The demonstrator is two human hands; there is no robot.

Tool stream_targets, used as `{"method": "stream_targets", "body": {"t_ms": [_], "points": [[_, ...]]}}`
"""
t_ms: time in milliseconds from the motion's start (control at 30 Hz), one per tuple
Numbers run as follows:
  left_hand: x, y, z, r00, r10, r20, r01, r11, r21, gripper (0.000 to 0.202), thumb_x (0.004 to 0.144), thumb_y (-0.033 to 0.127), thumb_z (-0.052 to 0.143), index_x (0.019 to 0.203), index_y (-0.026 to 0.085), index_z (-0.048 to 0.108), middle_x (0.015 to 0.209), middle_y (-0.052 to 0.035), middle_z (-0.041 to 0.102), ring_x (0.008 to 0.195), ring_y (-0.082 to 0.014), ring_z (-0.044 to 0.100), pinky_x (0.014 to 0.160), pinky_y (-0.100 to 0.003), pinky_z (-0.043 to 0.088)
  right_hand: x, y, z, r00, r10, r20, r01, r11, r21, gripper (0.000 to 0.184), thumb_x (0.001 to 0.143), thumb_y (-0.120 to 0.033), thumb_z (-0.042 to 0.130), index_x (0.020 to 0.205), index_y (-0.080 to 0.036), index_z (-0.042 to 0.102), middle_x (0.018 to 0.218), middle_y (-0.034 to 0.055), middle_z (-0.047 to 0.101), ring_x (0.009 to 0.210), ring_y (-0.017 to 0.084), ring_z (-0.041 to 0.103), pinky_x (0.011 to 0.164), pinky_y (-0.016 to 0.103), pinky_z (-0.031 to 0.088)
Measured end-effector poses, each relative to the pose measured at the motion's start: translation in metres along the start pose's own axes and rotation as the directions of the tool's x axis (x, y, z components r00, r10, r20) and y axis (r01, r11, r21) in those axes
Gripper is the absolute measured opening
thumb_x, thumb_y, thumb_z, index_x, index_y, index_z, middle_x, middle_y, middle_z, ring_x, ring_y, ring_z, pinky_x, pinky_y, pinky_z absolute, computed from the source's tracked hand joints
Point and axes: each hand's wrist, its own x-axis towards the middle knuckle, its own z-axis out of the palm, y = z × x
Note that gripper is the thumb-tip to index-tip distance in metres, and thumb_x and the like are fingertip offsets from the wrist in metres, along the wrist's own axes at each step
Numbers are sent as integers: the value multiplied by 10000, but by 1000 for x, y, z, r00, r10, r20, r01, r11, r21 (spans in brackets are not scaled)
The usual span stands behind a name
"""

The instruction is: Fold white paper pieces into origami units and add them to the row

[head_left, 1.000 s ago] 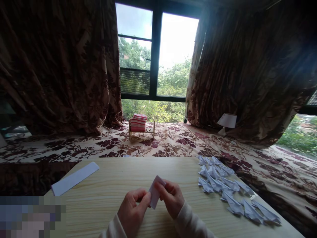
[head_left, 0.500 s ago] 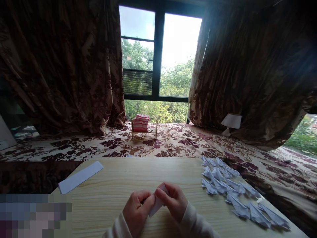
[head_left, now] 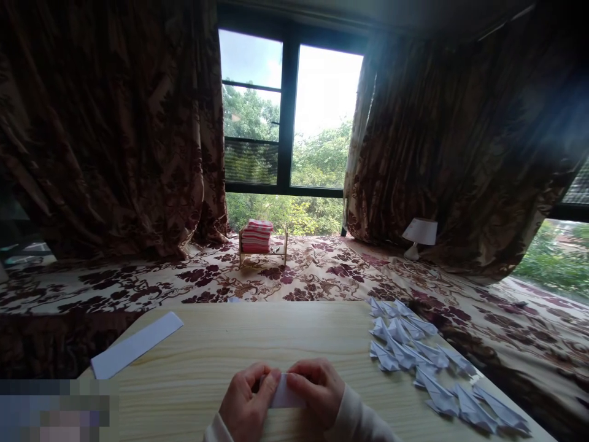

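A small folded piece of white paper (head_left: 286, 396) is pinched between both hands above the near part of the wooden table (head_left: 257, 334). My left hand (head_left: 251, 399) grips its left side, thumb on top. On its right side my right hand (head_left: 318, 390) is closed, with the thumb pressed along the upper edge. Fingers cover part of the paper, so its full shape is hidden. Off to the left lies a flat strip of white paper (head_left: 138, 344). Several folded paper pieces (head_left: 437, 393) with pointed ends are laid out in rows along the table's right side.
Behind the table, a ledge with a floral cloth (head_left: 317, 264) holds a small rack (head_left: 262, 250) with folded striped cloths (head_left: 256, 236). A small white lamp (head_left: 419, 236) stands farther right. Patterned curtains (head_left: 115, 123) hang on both sides of the window.
The folded paper has turned from a slant to lying nearly level, and both hands have shifted with it. My view has tilted slightly up, so the scene sits lower.
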Motion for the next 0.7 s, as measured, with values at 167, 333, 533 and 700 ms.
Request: {"method": "stream_targets", "body": {"t_ms": [167,333,533,700], "points": [[3,-3,-5,999,-29,28,31,998,-59,412,733,504,494,592,127,578,537,19,432,559,-130,376,519,-240,296,0,4,-1,1000,4,-23,-6,999,-51,355,724,-425,560,622,-110,688,469,-30,418,468,80,338,423,204,212],[6,-7,-10,1000,12,27,-11,998,-55,417,717,526,495,571,140,555,520,33,399,537,-118,357,494,-228,270,1,7,0,997,33,-76,-33,999,4,300,686,-372,595,555,-110,660,444,-43,392,457,74,330,420,200,208],[2,-7,-1,997,71,-29,-69,996,64,397,722,491,504,527,151,566,480,25,435,508,-125,394,484,-230,293,1,2,6,999,0,-50,-1,1000,-31,376,712,-446,571,545,-112,617,443,-55,359,452,65,292,411,193,204],[7,-6,-9,958,162,-237,-135,983,127,316,731,387,528,518,162,591,527,2,542,559,-149,479,555,-235,357,1,-3,-4,981,-145,-126,113,966,-231,420,766,-454,521,498,-135,579,439,-43,363,447,77,323,426,210,230]]}}
